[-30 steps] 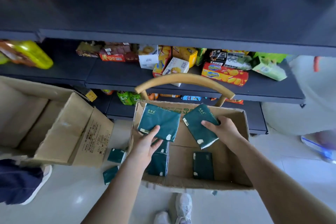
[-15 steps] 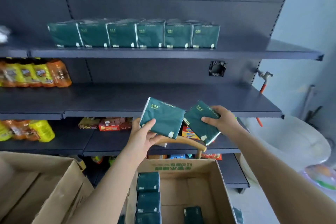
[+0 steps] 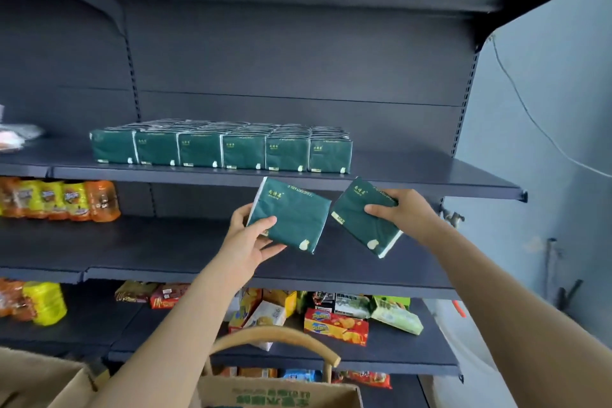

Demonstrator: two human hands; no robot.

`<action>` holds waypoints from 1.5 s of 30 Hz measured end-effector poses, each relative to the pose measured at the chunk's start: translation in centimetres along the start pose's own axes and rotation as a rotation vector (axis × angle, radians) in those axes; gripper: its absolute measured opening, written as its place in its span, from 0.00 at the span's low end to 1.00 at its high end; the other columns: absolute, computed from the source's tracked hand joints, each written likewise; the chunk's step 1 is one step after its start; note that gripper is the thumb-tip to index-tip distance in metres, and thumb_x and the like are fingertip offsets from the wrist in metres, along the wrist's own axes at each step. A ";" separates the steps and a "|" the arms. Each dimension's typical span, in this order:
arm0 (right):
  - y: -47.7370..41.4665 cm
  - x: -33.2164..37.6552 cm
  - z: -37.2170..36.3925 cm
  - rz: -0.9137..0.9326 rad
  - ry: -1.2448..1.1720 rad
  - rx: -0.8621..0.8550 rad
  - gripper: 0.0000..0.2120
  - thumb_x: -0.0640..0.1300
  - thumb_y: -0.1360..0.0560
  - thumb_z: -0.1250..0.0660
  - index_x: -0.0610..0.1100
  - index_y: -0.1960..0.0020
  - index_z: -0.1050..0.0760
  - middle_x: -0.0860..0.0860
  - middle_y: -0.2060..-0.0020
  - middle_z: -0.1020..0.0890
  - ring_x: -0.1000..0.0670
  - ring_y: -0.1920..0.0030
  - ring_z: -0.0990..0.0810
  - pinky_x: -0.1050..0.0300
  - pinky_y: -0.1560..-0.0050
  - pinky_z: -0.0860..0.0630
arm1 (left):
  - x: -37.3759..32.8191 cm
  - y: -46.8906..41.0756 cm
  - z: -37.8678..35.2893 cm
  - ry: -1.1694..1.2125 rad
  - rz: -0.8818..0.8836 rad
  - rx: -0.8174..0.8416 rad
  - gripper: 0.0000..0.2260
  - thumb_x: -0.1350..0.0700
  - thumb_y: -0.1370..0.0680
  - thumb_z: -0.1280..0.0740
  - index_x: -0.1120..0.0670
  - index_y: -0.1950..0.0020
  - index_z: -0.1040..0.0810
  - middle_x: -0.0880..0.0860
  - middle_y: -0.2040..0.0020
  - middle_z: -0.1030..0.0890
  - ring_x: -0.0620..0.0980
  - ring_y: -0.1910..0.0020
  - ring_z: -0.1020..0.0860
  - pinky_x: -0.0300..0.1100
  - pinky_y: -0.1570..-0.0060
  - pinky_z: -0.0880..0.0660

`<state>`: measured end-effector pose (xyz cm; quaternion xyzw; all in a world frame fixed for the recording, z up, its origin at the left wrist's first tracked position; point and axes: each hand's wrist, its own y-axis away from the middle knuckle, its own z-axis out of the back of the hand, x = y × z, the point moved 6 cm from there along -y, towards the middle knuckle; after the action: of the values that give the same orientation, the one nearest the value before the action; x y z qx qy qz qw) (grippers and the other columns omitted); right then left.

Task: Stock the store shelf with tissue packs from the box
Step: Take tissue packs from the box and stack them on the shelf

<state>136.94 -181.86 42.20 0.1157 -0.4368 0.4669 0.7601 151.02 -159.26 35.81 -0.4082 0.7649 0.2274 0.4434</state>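
My left hand [image 3: 249, 238] grips a dark green tissue pack [image 3: 291, 215] by its lower left corner. My right hand [image 3: 405, 214] holds a second green tissue pack [image 3: 362, 220], tilted. Both packs hang just below the front edge of the dark shelf [image 3: 430, 172]. On that shelf stand several rows of the same green packs [image 3: 220, 149], filling its left and middle part. Only the far rim of the cardboard box [image 3: 278, 396] shows at the bottom of the view; its inside is hidden.
Right of the stocked packs the shelf board is bare. The shelf below [image 3: 132, 252] has orange and yellow snack bags [image 3: 59, 199] at its left. Lower shelves carry snack boxes [image 3: 334, 325]. A curved wooden chair back [image 3: 275, 338] rises behind the box. Another cardboard box [image 3: 36, 381] sits bottom left.
Both hands have lifted the two packs from the box up to just under the stocked shelf. My view has tilted upward, so the box has dropped almost out of sight.
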 end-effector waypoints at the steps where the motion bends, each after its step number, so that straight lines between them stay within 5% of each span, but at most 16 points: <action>1: -0.6 -0.2 1.1 0.014 0.002 0.005 0.06 0.47 0.27 0.29 0.53 0.50 0.21 0.57 0.62 0.17 0.57 0.60 0.19 0.64 0.60 0.25 | 0.1 -0.4 -1.2 -0.005 -0.009 -0.004 0.17 0.67 0.24 0.36 0.53 0.38 0.32 0.58 0.41 0.24 0.60 0.45 0.22 0.58 0.49 0.23; 10: -6.8 -2.1 9.4 0.106 0.054 0.021 0.11 0.47 0.28 0.29 0.53 0.45 0.21 0.55 0.57 0.16 0.52 0.53 0.18 0.57 0.50 0.23 | 0.2 -4.9 -9.1 -0.059 -0.118 -0.040 0.14 0.64 0.24 0.33 0.52 0.43 0.32 0.54 0.44 0.21 0.56 0.46 0.21 0.50 0.47 0.24; 16: -12.0 -3.5 11.8 0.108 0.148 -0.007 0.15 0.47 0.28 0.28 0.50 0.42 0.22 0.53 0.54 0.19 0.50 0.52 0.20 0.56 0.51 0.23 | -1.4 -9.7 -12.1 -0.131 -0.208 -0.072 0.13 0.64 0.25 0.32 0.50 0.48 0.30 0.53 0.46 0.22 0.51 0.48 0.22 0.43 0.47 0.27; 20: -16.3 -4.6 12.3 0.101 0.169 -0.069 0.20 0.48 0.31 0.26 0.47 0.40 0.24 0.52 0.48 0.19 0.51 0.51 0.22 0.57 0.50 0.25 | -2.5 -13.5 -13.7 -0.180 -0.247 -0.051 0.15 0.66 0.26 0.32 0.55 0.44 0.32 0.57 0.45 0.22 0.52 0.48 0.21 0.39 0.55 0.24; 31: -32.6 -7.0 10.0 0.078 0.406 -0.158 0.18 0.48 0.32 0.25 0.44 0.45 0.22 0.48 0.49 0.20 0.49 0.55 0.24 0.57 0.55 0.27 | -7.4 -28.5 -16.9 -0.384 -0.294 0.018 0.16 0.64 0.28 0.28 0.56 0.46 0.31 0.57 0.45 0.24 0.51 0.49 0.20 0.43 0.48 0.23; 37: -41.6 -8.6 6.9 0.069 0.634 -0.243 0.23 0.56 0.31 0.28 0.53 0.38 0.25 0.54 0.43 0.23 0.46 0.38 0.32 0.50 0.42 0.36 | -8.7 -35.8 -17.0 -0.426 -0.336 0.002 0.18 0.64 0.28 0.28 0.59 0.44 0.32 0.55 0.49 0.24 0.47 0.54 0.21 0.39 0.54 0.23; 45: -49.3 -10.4 3.1 0.107 0.861 -0.219 0.26 0.55 0.26 0.32 0.51 0.31 0.32 0.54 0.37 0.26 0.48 0.33 0.37 0.51 0.39 0.39 | -9.0 -41.9 -14.7 -0.493 -0.357 -0.128 0.16 0.59 0.30 0.25 0.55 0.49 0.30 0.49 0.56 0.26 0.44 0.57 0.27 0.45 0.47 0.27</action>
<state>173.26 -216.50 47.45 -0.1931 -0.1328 0.4624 0.8552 180.85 -189.54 51.57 -0.4958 0.5346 0.2858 0.6219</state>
